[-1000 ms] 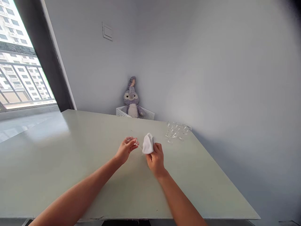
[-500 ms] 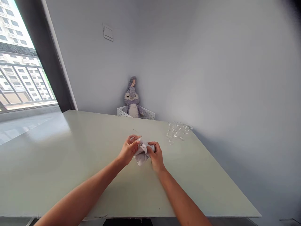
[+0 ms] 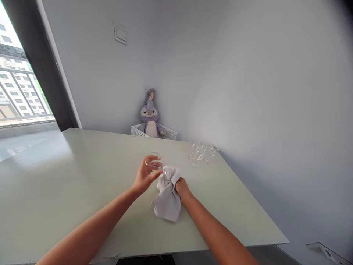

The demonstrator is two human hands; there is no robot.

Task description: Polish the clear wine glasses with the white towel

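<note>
Holding a clear stemmed glass (image 3: 153, 162) in curled, spread fingers, the left hand (image 3: 145, 176) keeps its stem just above a white cloth (image 3: 167, 198), bunched in the right hand (image 3: 182, 190), whose fingers are pressed in and partly hidden. A loose grip could drop the thin glass onto the hard pale table (image 3: 68, 173). Farther off stand more glasses (image 3: 200, 152), then a stuffed rabbit (image 3: 149, 117) in a white basket (image 3: 140, 131).

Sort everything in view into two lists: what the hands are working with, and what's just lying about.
Working with:
stemmed glass, held in the left hand
white cloth, gripped by the right hand

Lying about:
group of stemmed glasses on the table
plush rabbit
white perforated basket
wall switch plate
</note>
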